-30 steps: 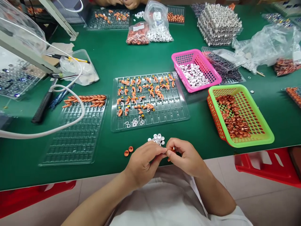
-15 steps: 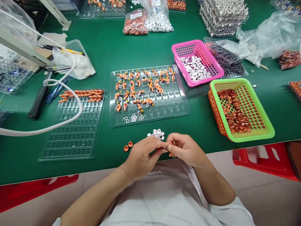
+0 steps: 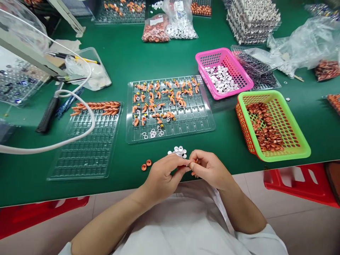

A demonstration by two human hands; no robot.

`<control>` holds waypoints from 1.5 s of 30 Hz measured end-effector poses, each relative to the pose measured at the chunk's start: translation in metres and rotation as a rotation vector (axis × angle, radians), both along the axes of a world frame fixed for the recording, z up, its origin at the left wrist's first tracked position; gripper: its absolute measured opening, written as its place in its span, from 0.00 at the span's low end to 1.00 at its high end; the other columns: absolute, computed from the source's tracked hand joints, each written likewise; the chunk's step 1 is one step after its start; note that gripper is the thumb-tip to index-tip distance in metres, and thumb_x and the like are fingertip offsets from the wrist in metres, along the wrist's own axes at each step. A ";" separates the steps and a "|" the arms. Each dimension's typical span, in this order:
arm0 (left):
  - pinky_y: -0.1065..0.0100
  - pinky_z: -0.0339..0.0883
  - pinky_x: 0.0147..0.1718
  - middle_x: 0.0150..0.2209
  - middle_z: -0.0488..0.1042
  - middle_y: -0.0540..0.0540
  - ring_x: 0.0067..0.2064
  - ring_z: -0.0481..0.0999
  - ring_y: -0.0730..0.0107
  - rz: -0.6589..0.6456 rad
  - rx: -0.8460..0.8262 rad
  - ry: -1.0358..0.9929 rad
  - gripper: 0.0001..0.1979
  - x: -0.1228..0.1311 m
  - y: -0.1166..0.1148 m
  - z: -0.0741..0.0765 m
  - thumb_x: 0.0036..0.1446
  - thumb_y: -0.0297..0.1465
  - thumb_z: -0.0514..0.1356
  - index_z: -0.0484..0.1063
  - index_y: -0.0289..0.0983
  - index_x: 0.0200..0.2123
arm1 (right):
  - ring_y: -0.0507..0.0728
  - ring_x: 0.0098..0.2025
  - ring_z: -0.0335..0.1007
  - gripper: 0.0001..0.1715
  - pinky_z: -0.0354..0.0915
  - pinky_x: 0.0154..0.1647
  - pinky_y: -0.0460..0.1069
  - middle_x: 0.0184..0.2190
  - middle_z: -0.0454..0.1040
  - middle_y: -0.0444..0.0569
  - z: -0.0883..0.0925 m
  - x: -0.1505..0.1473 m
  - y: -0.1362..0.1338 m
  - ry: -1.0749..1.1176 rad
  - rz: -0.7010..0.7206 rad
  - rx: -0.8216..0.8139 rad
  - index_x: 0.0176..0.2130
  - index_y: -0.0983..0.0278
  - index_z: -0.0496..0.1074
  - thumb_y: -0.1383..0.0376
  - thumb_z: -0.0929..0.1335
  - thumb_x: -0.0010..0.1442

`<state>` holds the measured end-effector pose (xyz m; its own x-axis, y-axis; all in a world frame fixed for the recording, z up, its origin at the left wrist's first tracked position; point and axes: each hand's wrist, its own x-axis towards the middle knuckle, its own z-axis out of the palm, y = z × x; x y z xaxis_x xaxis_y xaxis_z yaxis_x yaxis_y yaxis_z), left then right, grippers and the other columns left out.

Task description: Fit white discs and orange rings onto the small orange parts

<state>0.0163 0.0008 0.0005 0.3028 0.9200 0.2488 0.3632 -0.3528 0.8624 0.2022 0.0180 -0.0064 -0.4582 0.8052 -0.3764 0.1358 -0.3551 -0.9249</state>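
Holding one small orange piece (image 3: pixel 194 174) over the near edge of the green bench (image 3: pixel 117 63), we list it as follows. Direction: one orange end points down toward our lap, beneath the right hand (image 3: pixel 209 170); the rest is covered by fingers, so we cannot read its full long axis. Looks: orange, glossy, with a speck of yellow near its upper part; outline mostly hidden. Right fingers: closed around the piece. Left hand (image 3: pixel 164 175): thumb and forefinger pinched on a greyish bit (image 3: pixel 188 165), too small for us to identify, where both hands' fingertips meet. Just beyond the hands: white discs (image 3: pixel 180 151), loosely heaped. Left of them: two orange discs (image 3: pixel 146 165), round, side by side. Farther back: one clear tray (image 3: pixel 192 124), bearing curved orange figures (image 3: pixel 172 99) with yellow and dark tips, bends facing various ways, and white rings (image 3: pixel 153 133) in its near row.
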 end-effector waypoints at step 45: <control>0.74 0.72 0.31 0.32 0.79 0.46 0.31 0.78 0.71 0.190 -0.501 -0.299 0.05 0.000 -0.008 0.007 0.60 0.28 0.61 0.77 0.34 0.34 | 0.50 0.30 0.67 0.11 0.68 0.29 0.44 0.33 0.69 0.44 -0.001 -0.023 -0.022 -0.099 -0.217 0.777 0.40 0.60 0.66 0.74 0.66 0.59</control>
<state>0.0165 -0.0070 0.0078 0.1055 0.9782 -0.1791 0.0962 0.1692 0.9809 0.1791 -0.0043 -0.0072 -0.2560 0.9202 0.2962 0.2320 0.3560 -0.9052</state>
